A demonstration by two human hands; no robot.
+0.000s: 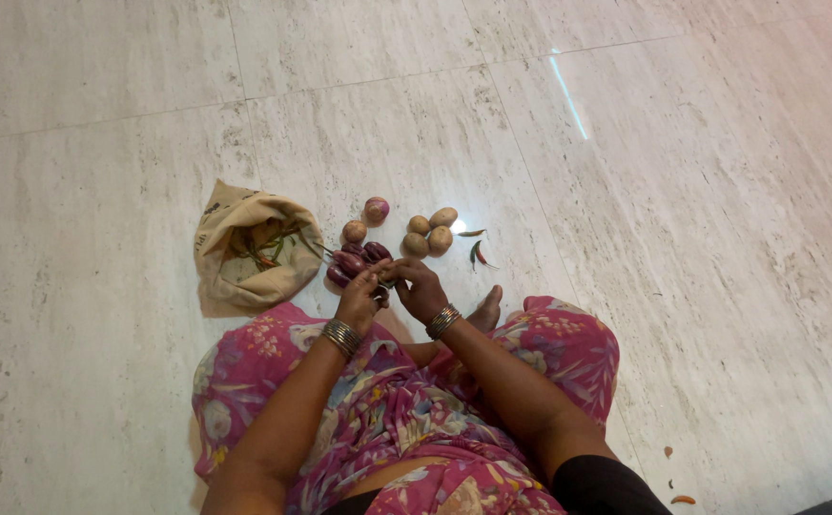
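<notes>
Left hand (359, 298) and right hand (419, 286) are seen brought together, fingertips pinched on a small item too hidden to identify. Small purple aubergines (351, 261) lie just beyond, touching the hands. Farther out, potatoes (430, 235), two onions (365, 219), chillies (477, 250) and an open cloth bag (249, 250) are noted on the floor (626, 191).

The floor (683, 191) is laid in large polished stone tiles, pale and veined, glossy enough that a light streak is reflected. The bag (244, 272) is made of coarse tan cloth, matt and crumpled. The small aubergines (351, 261) are smooth-skinned and shiny purple; the potatoes (430, 234) are dull and brown. Metal bangles (341, 336) are worn, faintly gleaming. The printed floral cloth (406, 420) looks soft and matt.
</notes>
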